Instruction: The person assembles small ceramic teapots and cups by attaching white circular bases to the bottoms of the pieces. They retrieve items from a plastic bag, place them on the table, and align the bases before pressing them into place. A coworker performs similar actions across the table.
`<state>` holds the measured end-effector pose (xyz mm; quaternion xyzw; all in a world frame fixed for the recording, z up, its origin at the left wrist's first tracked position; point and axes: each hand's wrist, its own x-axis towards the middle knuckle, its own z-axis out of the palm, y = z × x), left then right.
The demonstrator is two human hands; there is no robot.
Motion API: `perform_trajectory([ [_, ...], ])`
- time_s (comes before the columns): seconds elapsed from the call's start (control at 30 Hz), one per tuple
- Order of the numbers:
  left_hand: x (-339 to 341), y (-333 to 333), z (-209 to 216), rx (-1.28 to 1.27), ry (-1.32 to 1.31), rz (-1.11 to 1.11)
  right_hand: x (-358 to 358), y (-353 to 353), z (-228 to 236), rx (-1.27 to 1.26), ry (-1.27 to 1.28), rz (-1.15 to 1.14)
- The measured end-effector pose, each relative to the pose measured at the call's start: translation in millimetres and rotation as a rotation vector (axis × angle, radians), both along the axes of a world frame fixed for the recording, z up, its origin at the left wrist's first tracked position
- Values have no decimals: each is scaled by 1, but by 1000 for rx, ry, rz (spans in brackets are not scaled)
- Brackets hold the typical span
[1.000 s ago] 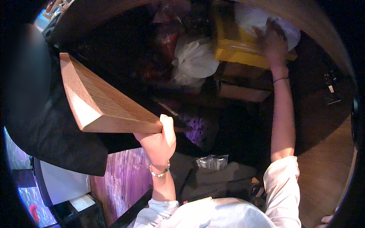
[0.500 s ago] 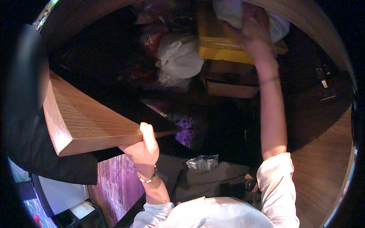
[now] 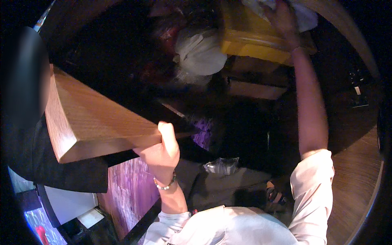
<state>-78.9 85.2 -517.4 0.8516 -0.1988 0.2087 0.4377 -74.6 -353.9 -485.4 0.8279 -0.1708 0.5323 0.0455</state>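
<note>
My left hand (image 3: pixel 161 149) is closed round the edge of a thick brown wooden panel (image 3: pixel 102 122), thumb on top. The panel juts out at the left of a dark storage space. My right arm stretches far into that space, and my right hand (image 3: pixel 282 20) is above a yellow box (image 3: pixel 255 45). It touches or lies right beside a whitish plastic bag (image 3: pixel 304 18) at the top of the view. Shadow and blur hide whether its fingers grip the bag.
Left of the yellow box lies a bulging white bag (image 3: pixel 202 53); below the box is a brown cardboard box (image 3: pixel 257 87). A person in a dark sleeve (image 3: pixel 73 175) stands close at the left, by the panel. A clear plastic packet (image 3: pixel 222 165) lies near my body.
My right hand has reached farther in and up, over the yellow box. My left hand keeps its hold on the panel. The whole view has shifted slightly.
</note>
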Motion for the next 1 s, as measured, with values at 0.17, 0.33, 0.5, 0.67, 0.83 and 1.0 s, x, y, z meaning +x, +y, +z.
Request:
perform_trajectory([
  [0.17, 6, -7, 8, -167, 5, -50, -13, 16, 3, 10, 125, 2],
  [0.33, 8, -15, 8, -183, -144, -93, -15, -10, 7, 52, 119, -67],
  [0.5, 1, -6, 2, -195, 81, -44, -14, -34, 16, 133, 145, -57],
  [0.67, 1, -14, 5, -249, 103, -70, -32, -70, 26, 272, 124, -47],
  [0.83, 5, -16, 2, -255, 75, -70, -74, -62, 19, 423, -94, 149],
  [1.0, 15, -19, 1, -225, -61, -97, -129, 55, -19, 256, 167, 311],
])
